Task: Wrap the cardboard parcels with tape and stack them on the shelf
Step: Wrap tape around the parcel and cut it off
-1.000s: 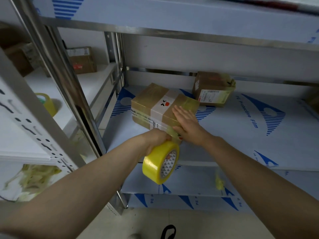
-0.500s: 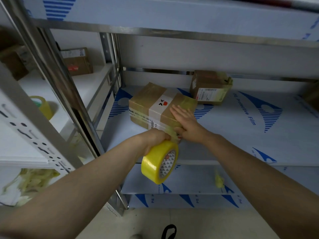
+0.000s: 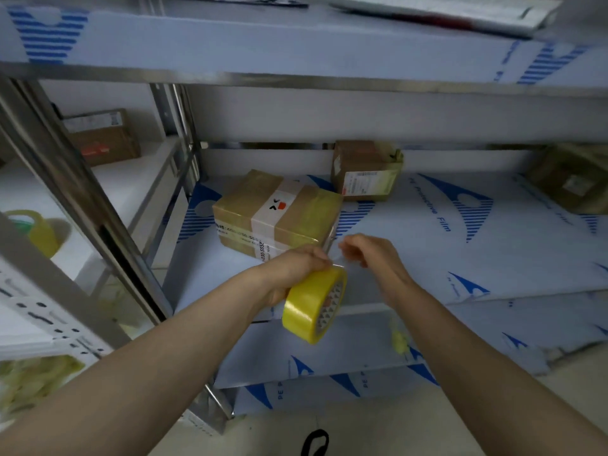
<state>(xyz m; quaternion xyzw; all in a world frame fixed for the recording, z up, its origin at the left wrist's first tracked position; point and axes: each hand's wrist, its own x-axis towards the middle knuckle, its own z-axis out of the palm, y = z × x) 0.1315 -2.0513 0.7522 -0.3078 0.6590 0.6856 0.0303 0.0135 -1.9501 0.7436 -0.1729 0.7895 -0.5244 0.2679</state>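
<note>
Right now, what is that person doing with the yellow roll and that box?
A person is taping a cardboard parcel that sits on the metal shelf. The left hand grips the yellow tape roll just in front of it, and the right hand appears to pinch the clear strip of tape between roll and parcel, likely to tear it off. Tape already bands the parcel. A second parcel stands behind it.
</note>
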